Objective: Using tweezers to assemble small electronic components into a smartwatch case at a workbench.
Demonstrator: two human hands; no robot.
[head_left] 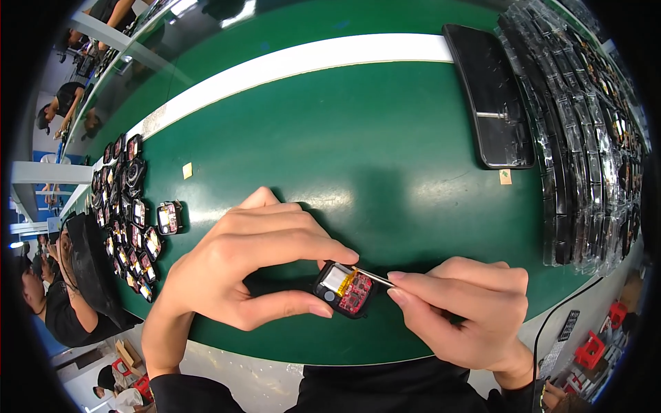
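Head: two hands (231, 251), one device (352, 294)

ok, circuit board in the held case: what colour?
The circuit board is red, with pale markings; best seen in the head view.

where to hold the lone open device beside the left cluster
Probably hold the lone device by its near and far case edges, from the right, over green tabletop: the cluster crowds its left and its uncovered electronics face up.
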